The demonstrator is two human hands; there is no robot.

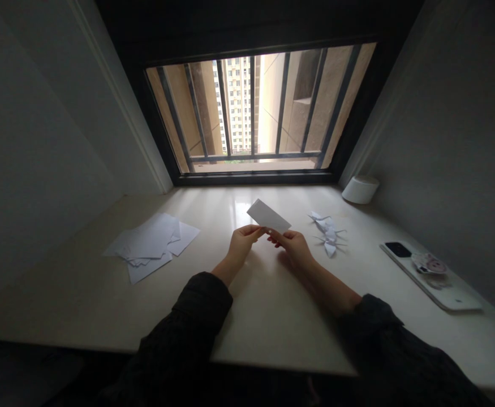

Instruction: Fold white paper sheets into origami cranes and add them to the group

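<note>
A white sheet of paper [268,214], folded into a narrow rectangle, is held up over the sill between my two hands. My left hand [246,239] pinches its near edge, with the fingertips close to those of the other hand. My right hand [292,243] grips the same edge just to the right, thumb on top and fingers curled beneath. To the right of my hands lie several folded paper cranes [327,232] in a row. On the left, a loose pile of white paper sheets [151,240] is spread out.
The pale window sill [264,316] runs up to a dark-framed window [255,180] with bars outside. A white cylindrical object [360,190] stands at the back right corner. A phone in a light case [425,282] with a round grip on it lies at the right, near the wall.
</note>
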